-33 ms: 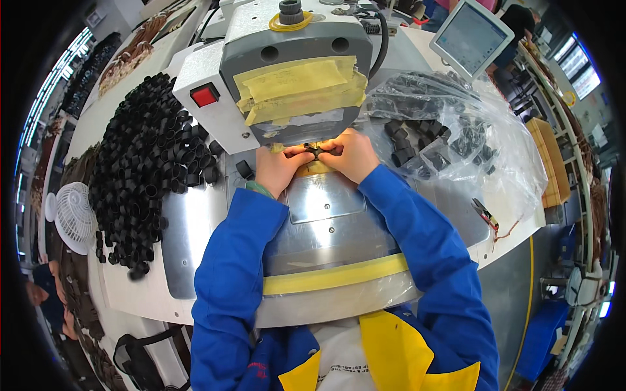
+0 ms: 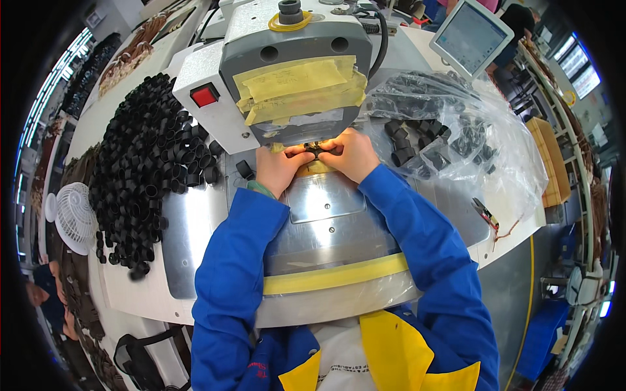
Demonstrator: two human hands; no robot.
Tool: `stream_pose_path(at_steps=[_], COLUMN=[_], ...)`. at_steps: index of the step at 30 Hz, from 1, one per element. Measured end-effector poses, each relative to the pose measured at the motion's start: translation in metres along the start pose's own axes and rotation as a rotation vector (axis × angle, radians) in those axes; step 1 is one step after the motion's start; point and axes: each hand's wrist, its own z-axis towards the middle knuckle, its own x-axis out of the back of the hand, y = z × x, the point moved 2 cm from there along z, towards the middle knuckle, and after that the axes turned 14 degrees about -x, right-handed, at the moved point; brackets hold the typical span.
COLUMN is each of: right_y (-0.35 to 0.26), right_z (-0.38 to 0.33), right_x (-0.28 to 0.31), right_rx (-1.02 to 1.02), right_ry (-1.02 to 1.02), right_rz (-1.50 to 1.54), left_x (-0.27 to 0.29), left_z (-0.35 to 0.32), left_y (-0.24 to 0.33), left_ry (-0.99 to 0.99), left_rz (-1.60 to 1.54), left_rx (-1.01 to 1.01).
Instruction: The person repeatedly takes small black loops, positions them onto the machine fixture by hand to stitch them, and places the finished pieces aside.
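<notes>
Under the head of a grey and white machine (image 2: 297, 39), both my hands meet at a lit spot. Thumb and fingers of my left hand (image 2: 275, 168) pinch the left side of a small black piece (image 2: 315, 151). From the right, my right hand (image 2: 355, 155) pinches the same piece. It looks like one of the black bands lying about, though my fingers and the machine head hide most of it. Below my hands lies a shiny metal plate (image 2: 327, 199). A single loose black band (image 2: 245, 169) rests just left of my left hand.
A big heap of black bands (image 2: 156, 150) covers the table's left side. At right, a clear plastic bag (image 2: 502, 143) holds more. Red-handled snippers (image 2: 486, 214) lie near the right edge. A screen (image 2: 471, 39) stands back right; a white fan (image 2: 75, 218) is far left.
</notes>
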Motion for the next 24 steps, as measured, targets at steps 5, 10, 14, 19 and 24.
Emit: stream_pose_path(at_steps=[5, 10, 14, 19, 24], right_y=[0.005, 0.004, 0.008, 0.005, -0.001], right_z=[0.0, 0.001, 0.001, -0.001, -0.004], right_x=[0.003, -0.002, 0.002, 0.002, 0.007], right_rx=[-0.026, 0.044, -0.022, 0.014, 0.012], right_ry=[-0.014, -0.004, -0.009, 0.003, -0.022], right_rz=[-0.019, -0.002, 0.008, -0.023, 0.014], left_x=[-0.013, -0.002, -0.007, -0.01, -0.001], left_z=[0.003, 0.0, 0.002, 0.002, 0.005], left_y=[-0.019, -0.003, 0.004, -0.012, -0.001], left_ry=[0.059, 0.036, 0.035, 0.059, -0.014], left_rz=[-0.036, -0.077, 0.008, -0.032, 0.17], left_rx=[0.027, 0.03, 0.043, -0.002, -0.145])
